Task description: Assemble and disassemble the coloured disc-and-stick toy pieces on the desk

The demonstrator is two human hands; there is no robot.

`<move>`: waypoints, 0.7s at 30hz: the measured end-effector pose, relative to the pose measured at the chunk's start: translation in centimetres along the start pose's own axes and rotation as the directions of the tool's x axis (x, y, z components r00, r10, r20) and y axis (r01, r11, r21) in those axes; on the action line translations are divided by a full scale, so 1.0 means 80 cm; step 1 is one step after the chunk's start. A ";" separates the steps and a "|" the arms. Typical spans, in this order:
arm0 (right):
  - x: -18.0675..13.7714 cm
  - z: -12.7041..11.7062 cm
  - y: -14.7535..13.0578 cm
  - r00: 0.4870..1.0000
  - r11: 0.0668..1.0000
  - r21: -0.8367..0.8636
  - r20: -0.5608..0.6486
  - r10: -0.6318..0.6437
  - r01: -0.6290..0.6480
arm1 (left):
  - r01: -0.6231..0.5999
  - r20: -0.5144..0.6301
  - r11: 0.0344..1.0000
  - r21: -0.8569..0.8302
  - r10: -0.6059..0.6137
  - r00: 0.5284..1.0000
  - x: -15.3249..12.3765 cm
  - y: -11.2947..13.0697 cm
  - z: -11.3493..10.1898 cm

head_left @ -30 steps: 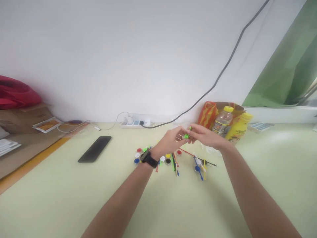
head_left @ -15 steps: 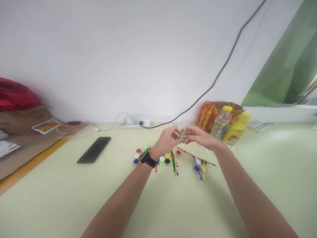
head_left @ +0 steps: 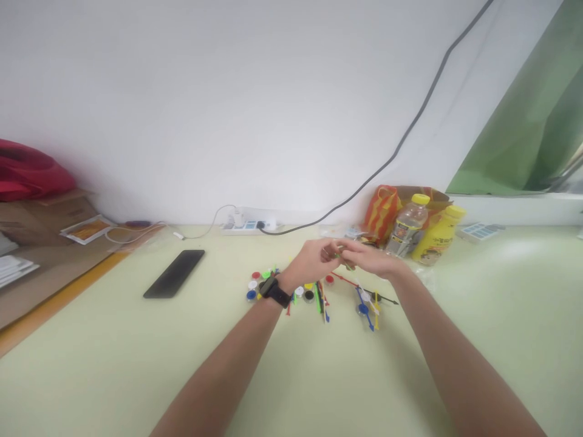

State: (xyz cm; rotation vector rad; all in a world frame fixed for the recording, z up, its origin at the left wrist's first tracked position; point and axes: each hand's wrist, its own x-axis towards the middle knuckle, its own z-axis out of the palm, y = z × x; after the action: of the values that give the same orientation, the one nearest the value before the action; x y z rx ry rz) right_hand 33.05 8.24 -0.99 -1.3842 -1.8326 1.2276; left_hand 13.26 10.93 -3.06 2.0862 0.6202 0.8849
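Observation:
My left hand (head_left: 313,261), with a black watch on its wrist, meets my right hand (head_left: 367,257) above the table. Fingers of both are pinched together around a small green spinner arrow (head_left: 348,266), mostly covered by them. Beneath and left of the hands lie round discs in several colours, such as a blue disc (head_left: 251,295) and a black disc (head_left: 308,296), partly hidden by my left wrist. Loose arrows (head_left: 319,297) lie in a bunch beside them. To the right, arrows fitted on round bases rest together, among them a blue arrow spinner (head_left: 363,309).
A black phone (head_left: 174,274) lies at the left. Along the wall stand a power strip (head_left: 248,227), a clear bottle (head_left: 407,227), a yellow bottle (head_left: 438,237) and a red-and-yellow bag (head_left: 381,212). Cardboard boxes (head_left: 50,218) are at far left.
My hands have drawn closer together and turned, so the fingers cover more of the green spinner arrow. The pieces on the table lie as before.

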 end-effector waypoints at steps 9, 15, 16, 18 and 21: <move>0.002 0.001 0.003 0.996 0.993 -0.110 0.063 0.056 -0.049 | 0.023 -0.032 0.970 0.241 -0.016 0.999 -0.004 -0.005 0.017; 0.006 0.004 0.013 0.995 0.998 0.017 0.080 -0.054 0.053 | -0.029 -0.026 0.993 0.112 0.032 0.999 -0.003 -0.002 0.005; 0.007 0.005 0.014 0.998 1.000 0.013 0.059 -0.017 0.016 | -0.024 -0.029 0.993 0.111 0.028 0.999 -0.003 -0.002 0.004; 0.007 0.004 0.017 0.998 0.998 -0.030 -0.005 0.057 -0.057 | -0.013 -0.023 0.989 0.146 0.017 1.000 -0.003 -0.002 0.005; 0.007 -0.005 0.024 0.986 0.963 -0.238 -0.131 0.099 -0.128 | -0.033 0.047 0.974 0.224 0.023 0.999 -0.006 -0.004 0.012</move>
State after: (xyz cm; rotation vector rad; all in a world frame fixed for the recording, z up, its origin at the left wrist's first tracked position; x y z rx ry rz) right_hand 34.06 9.06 -2.54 -1.6801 -1.8934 0.9725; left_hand 13.63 10.38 -3.93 2.3159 0.6965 0.8126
